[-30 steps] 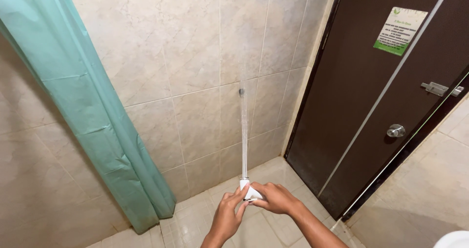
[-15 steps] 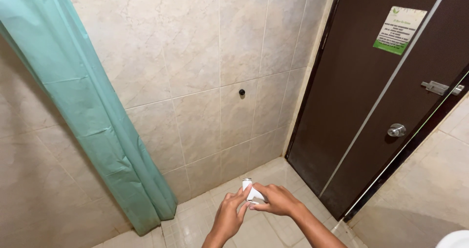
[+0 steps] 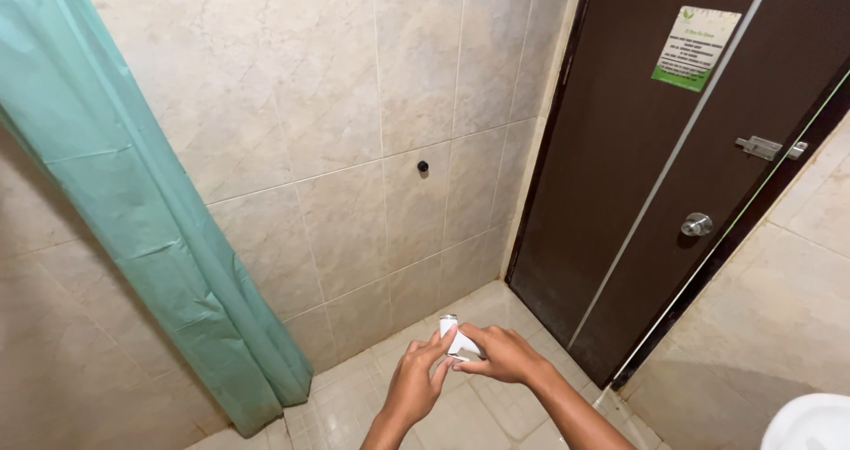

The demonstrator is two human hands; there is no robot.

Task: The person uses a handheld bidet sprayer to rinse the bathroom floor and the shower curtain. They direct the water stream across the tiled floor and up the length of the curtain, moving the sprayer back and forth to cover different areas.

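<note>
Both hands sit low in the near centre of the view, over the floor, w/ a small white object held between them. It's short and roughly cylindrical, w/ a small metal-looking cap at its top end; can't tell exactly what it is. Right hand has its fingers clamped on the object's right side and lower part, thumb on the near side. Left hand comes up from the left, its fingertips touching the object's left side, fingers loosely bent, not fully wrapped round it. Behind the hands, far side, a beige tiled wall w/ a small dark round fitting about mid-height, well above the object. On the left a green shower curtain hangs at a slant down to the floor. On the right a dark brown door, shut, w/ a round metal knob, a metal latch above it and a green-and-white paper notice near the top. Near right corner: edge of a white basin, well apart from the hands.
</note>
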